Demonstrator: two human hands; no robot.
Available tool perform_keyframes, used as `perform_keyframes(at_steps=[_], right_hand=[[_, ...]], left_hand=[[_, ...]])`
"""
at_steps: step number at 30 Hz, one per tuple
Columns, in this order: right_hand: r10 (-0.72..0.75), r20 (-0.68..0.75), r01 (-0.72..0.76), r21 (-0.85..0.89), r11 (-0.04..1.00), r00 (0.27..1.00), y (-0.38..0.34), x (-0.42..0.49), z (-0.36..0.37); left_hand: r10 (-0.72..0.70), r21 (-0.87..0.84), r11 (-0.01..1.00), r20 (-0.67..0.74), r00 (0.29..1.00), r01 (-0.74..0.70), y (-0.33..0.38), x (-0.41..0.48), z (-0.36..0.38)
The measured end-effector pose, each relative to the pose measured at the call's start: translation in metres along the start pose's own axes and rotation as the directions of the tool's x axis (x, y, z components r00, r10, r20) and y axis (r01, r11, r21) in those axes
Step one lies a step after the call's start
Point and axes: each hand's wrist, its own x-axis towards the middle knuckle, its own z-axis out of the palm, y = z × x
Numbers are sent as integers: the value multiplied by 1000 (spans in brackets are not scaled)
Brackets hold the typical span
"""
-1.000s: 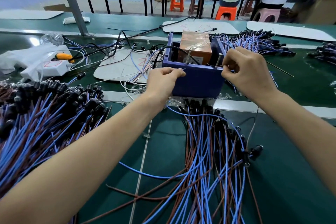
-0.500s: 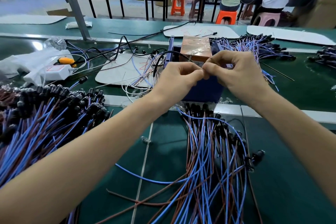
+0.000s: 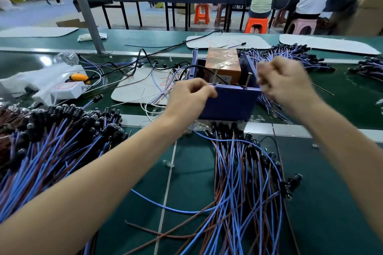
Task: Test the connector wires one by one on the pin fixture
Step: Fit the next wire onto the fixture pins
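Head view: your left hand [image 3: 190,95] pinches a wire end [image 3: 213,85] against the pin fixture [image 3: 228,103], while your blurred right hand [image 3: 288,83] is curled round I cannot tell what, so a hasty tug may break contact.

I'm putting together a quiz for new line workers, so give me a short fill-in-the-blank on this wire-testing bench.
1. The pin fixture is a box coloured ____.
2. The taped block sits ____ that box.
3. The loose wires on the table are blue and ____.
4. The motion-blurred hand is the person's ____ one.

Missing words: blue; inside; brown; right.
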Motion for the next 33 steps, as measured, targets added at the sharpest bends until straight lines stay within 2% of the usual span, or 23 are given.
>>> perform_keyframes(at_steps=[2,3,6,8,12,16,24,28,33], right_hand=[[44,-99,-35,87,996,994,-3,4,-24],[29,-95,-24,53,998,995,-4,5,-30],[2,-15,-5,-216,976,1000,-2,3,-18],[36,-15,-39,-319,947,999,2,5,-11],[116,16,-109,-227,968,993,12,6,-8],[162,38,-148,-250,957,986,24,7,-8],[236,-8,-232,-230,945,972,33,15,-7],[149,-35,-153,-313,937,988,37,16,-10],[0,52,20,-391,920,999,37,11,-13]], left_hand=[[-33,51,998,-6,999,33,-10,1,-13],[-51,79,996,14,999,50,-13,2,-15],[-77,97,993,14,997,75,-17,7,-5],[-91,77,993,-33,995,93,-16,14,4],[-97,85,991,-121,988,107,-17,27,11],[-105,142,981,-182,978,132,-19,33,14],[-116,193,970,-177,977,150,-20,36,14],[-131,223,960,-178,975,169,-20,37,14],[-130,258,950,-196,972,179,-17,38,15]])
